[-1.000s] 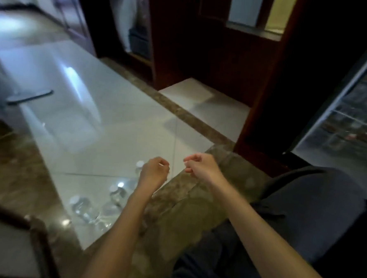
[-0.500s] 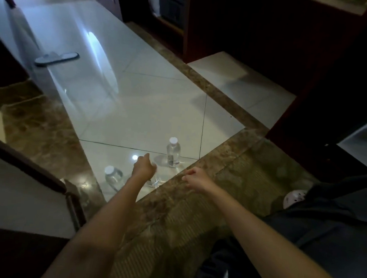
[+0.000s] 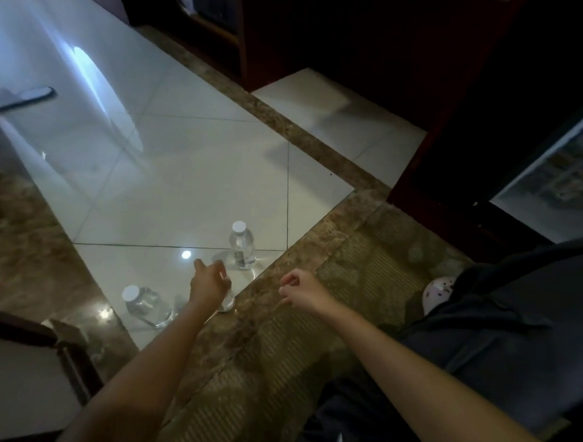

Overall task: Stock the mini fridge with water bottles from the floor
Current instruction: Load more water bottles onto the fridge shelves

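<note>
At the far left a flat grey mop head (image 3: pixel 21 98) rests on the glossy white floor tiles (image 3: pixel 169 186), well apart from the bottles, and a dark wooden rail (image 3: pixel 14 328) crosses the lower left corner. Near it a clear water bottle with a white cap (image 3: pixel 147 302) stands on the tile close to the brown marble border (image 3: pixel 276 339). Just right of it the left hand (image 3: pixel 209 284) reaches down with its fingers curled narrowly over another bottle (image 3: pixel 225 304), of which only a sliver of clear base shows below the hand; whether the hand actually grips it or only touches it cannot be told. Beyond the hand a third bottle with a white cap (image 3: pixel 242 243) stands upright on the tile, apart from both hands, with a bright light spot reflected just left of it. The right hand (image 3: pixel 301 291) hovers over the marble border, fingers loosely curled and holding nothing. Further right a pale perforated shoe (image 3: pixel 437 293) peeks out from under dark trousers (image 3: pixel 515 330). Dark red-brown cabinetry (image 3: pixel 362 37) fills the top, and the mini fridge (image 3: pixel 559 175) is cut off at the right edge, its shelves and contents too blurred to identify.
</note>
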Demonstrator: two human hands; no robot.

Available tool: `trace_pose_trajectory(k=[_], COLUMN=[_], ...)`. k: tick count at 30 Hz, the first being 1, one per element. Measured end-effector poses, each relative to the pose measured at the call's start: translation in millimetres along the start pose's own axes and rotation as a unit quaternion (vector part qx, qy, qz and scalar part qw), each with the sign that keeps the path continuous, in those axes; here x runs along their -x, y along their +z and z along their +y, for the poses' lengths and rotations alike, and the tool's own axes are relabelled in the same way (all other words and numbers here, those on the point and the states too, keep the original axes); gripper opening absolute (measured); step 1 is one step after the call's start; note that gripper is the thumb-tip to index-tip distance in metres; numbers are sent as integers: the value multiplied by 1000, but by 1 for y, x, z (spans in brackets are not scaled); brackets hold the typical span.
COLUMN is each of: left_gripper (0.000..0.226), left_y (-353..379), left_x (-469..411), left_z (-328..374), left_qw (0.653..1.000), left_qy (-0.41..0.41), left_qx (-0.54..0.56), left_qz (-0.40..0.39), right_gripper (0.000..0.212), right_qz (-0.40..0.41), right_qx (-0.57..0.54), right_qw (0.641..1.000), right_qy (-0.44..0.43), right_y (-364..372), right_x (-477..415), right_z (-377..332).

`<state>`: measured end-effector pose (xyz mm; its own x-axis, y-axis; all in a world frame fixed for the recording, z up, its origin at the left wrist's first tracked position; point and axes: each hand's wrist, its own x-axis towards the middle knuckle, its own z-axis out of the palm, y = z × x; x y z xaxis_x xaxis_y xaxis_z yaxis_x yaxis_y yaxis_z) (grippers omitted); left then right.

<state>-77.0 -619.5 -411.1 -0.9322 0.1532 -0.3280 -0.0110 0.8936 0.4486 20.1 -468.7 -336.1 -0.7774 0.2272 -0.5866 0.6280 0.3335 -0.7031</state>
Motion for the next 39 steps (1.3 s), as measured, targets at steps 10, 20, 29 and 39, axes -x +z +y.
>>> trace_pose_trajectory(k=[10,20,29,39], left_gripper=[16,8,26,22], left_y=[-74,-118,-76,-6], left_x=[41,76,76,99], left_z=[121,304,456,589], left_qw=[953,844,907,758], left_qy=[297,532,421,623], left_qx=[-13,-24,-5,-162], left_qz=[-51,-66,1,-106], right_gripper=[43,61,64,70], right_qz=[-21,65,309,296], right_qx=[80,76,106,37], right_qw=[996,976,932,947], right_qy=[-47,-191,-155,-123], right_y=[-96,-219,-329,-446], right_x=[4,47,50,70], right_z=[-13,-20,17,101])
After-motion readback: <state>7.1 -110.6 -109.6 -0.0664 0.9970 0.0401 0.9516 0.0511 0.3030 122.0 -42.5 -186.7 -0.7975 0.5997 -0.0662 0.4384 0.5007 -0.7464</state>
